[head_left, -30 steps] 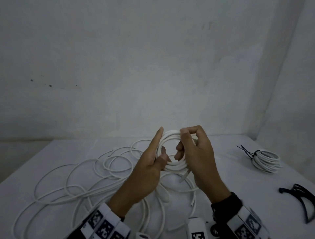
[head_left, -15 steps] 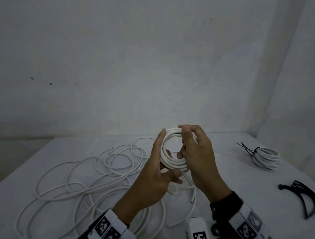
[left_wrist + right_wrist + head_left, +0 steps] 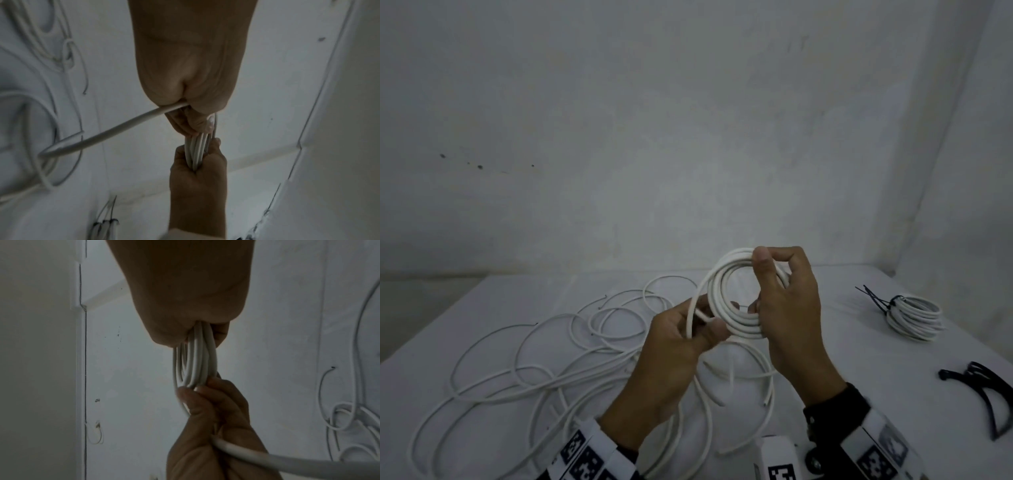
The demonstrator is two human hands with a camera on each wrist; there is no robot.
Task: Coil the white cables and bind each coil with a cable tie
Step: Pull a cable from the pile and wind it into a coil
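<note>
Coil (image 3: 736, 301) sits above the worktop (image 3: 825, 346), your right hand (image 3: 787, 308) fingers clamped on its stacked turns, left hand (image 3: 678, 349) pinching the tail; feed that tail flat onto the turns, tension even.

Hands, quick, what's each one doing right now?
Left hand: grips the cable feeding the coil.
Right hand: holds the coil.

left: loose cables (image 3: 524, 370) sprawl | right: tied coil (image 3: 914, 317), cable ties (image 3: 986, 387) | between: bare table (image 3: 859, 342)
</note>
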